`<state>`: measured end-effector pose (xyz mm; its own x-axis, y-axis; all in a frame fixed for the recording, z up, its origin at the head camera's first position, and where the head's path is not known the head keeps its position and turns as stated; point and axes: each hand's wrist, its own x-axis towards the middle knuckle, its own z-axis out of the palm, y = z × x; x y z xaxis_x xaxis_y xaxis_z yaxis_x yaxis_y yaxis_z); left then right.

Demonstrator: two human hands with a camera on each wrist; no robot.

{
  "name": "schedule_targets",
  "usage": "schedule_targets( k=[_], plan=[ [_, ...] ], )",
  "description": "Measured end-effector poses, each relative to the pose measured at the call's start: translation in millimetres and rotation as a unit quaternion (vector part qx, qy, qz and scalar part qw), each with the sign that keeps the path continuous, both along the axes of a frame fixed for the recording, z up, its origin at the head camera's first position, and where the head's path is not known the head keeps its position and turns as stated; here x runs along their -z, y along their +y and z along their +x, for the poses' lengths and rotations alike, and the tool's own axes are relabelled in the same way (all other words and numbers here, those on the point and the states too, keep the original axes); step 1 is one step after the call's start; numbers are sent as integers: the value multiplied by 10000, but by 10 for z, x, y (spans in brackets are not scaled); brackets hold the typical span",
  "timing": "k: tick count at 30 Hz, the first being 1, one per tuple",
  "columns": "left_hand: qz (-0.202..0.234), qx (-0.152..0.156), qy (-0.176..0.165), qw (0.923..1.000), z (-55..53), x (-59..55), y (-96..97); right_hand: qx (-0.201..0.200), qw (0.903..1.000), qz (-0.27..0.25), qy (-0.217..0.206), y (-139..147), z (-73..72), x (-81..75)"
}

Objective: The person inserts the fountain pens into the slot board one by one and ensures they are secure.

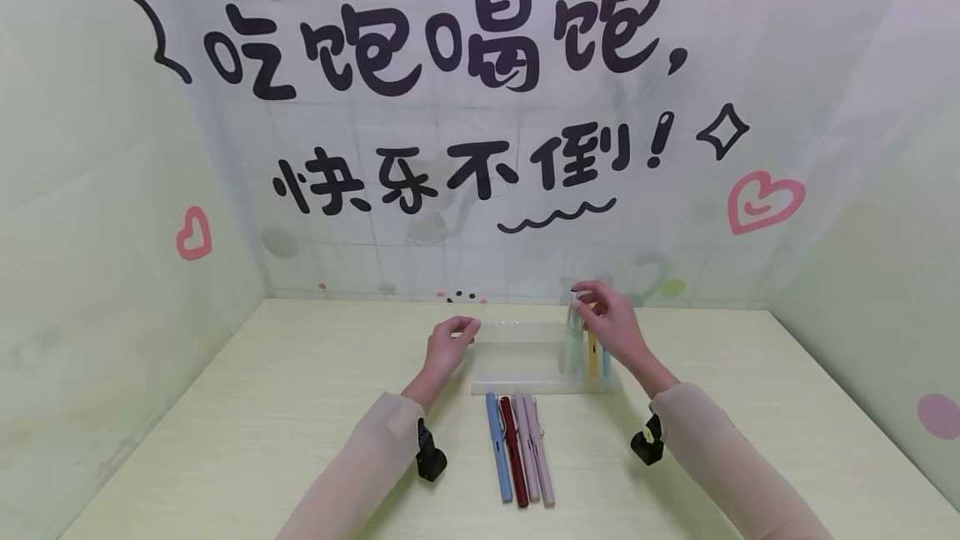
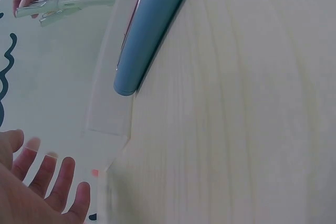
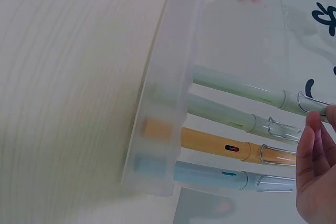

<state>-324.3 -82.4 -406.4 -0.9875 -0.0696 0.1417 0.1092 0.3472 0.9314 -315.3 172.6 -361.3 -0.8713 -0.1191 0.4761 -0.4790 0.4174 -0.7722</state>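
A clear pen rack (image 1: 517,388) with a frosted base stands on the table. My left hand (image 1: 450,346) grips its upper left corner, and several fingertips show at the clear panel in the left wrist view. At the rack's right side, my right hand (image 1: 617,325) pinches the capped top of a pale green pen (image 3: 236,85), whose lower end meets the base. Beside that pen stand another pale green pen (image 3: 220,113), an orange pen (image 3: 210,142) and a light blue pen (image 3: 207,174), all with wire clips.
In front of the rack lie a blue pen (image 1: 498,448), a dark red pen (image 1: 515,457) and two pale purple pens (image 1: 538,457), side by side on the wooden table (image 1: 247,423). Behind the table hangs a printed cloth backdrop (image 1: 450,265), with side walls left and right.
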Motion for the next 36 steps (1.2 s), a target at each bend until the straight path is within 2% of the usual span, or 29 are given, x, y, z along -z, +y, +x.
schedule_targets(
  k=[7,14,25,30,36],
  plan=[
    [-32,-2,31,10000,-7,7,0,-200,9997,135,-50,4,-11,0],
    [-19,-20,20,10000,-8,6,2,-453,9985,185,-248,-117,232,-247],
    [56,-12,37,10000,3,-7,-4,-493,9973,223,-490,-125,238,-256],
    [87,6,39,10000,6,-5,-5,-511,9972,202,-505,-109,197,-218],
    [78,36,16,10000,-5,4,-2,-322,9978,459,-345,-34,7,-39]
  ],
)
